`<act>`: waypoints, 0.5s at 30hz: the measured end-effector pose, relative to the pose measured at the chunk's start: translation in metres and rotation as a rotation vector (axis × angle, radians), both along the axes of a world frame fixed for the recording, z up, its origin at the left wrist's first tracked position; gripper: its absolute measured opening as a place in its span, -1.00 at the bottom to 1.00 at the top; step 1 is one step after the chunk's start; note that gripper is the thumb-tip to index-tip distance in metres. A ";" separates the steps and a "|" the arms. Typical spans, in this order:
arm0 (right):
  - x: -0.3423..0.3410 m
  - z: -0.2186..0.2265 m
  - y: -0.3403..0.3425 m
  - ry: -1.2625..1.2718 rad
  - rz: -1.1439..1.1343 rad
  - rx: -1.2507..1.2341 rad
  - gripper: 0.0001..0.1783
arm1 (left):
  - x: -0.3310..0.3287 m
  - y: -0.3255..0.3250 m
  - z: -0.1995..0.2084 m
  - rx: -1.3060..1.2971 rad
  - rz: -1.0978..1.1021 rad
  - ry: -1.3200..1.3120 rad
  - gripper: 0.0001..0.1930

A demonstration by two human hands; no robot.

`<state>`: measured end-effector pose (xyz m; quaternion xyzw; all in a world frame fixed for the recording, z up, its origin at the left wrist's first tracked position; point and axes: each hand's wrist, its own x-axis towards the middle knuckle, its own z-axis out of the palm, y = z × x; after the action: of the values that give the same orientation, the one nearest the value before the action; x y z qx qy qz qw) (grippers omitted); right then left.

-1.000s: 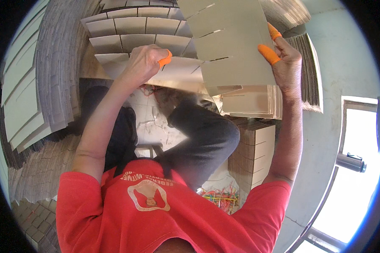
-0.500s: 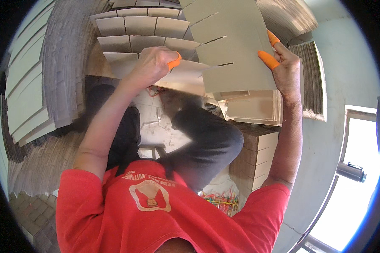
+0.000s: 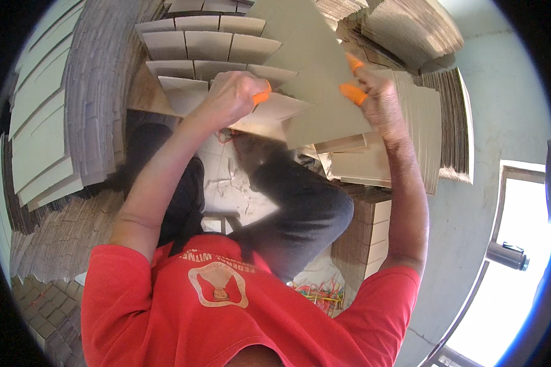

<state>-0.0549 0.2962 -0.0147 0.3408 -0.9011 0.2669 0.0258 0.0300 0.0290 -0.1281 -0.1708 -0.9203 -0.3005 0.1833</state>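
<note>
My left hand point(image 3: 236, 98), with an orange finger cover, is closed at the near end of an assembly of slotted cardboard dividers point(image 3: 211, 46). It pinches the edge of a strip there. A large grey-beige cardboard sheet point(image 3: 315, 92) slants across the right ends of those dividers. My right hand point(image 3: 376, 98), slightly blurred, grips the sheet's right edge. Its orange-covered thumb lies over the face, while another orange-covered fingertip is at the edge. Where the sheet meets the divider slots is partly hidden.
Tall stacks of slotted cardboard point(image 3: 95, 92) stand at the left. More cardboard sheets point(image 3: 419, 128) are stacked at the right, beside a pale wall point(image 3: 502, 98). Coloured strings point(image 3: 321, 296) lie low by my bent leg point(image 3: 294, 214). A bright window point(image 3: 508, 293) is far right.
My right hand has moved left with the cardboard sheet, which now tilts more and uncovers the stack at the right. My left hand has shifted slightly right and keeps its grip.
</note>
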 end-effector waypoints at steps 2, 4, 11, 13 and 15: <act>0.009 0.009 -0.016 -0.100 -0.067 0.148 -0.52 | -0.002 -0.003 -0.006 -0.021 -0.030 0.024 -0.89; 0.001 0.004 -0.011 0.016 0.091 0.080 -0.51 | 0.000 0.001 -0.001 0.019 -0.005 0.021 -0.89; -0.008 0.015 -0.019 0.057 0.146 0.176 -0.55 | 0.000 0.004 -0.005 0.026 0.052 0.083 -0.93; -0.005 0.012 -0.020 0.020 0.154 0.203 -0.57 | 0.001 0.004 -0.005 0.052 0.037 0.105 -0.93; -0.001 0.005 -0.018 0.012 0.161 0.198 -0.58 | 0.000 0.005 -0.004 0.064 0.035 0.110 -0.92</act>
<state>-0.0563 0.2780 -0.0100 0.4146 -0.8926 0.1757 -0.0242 0.0305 0.0344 -0.1320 -0.1650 -0.9017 -0.3167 0.2439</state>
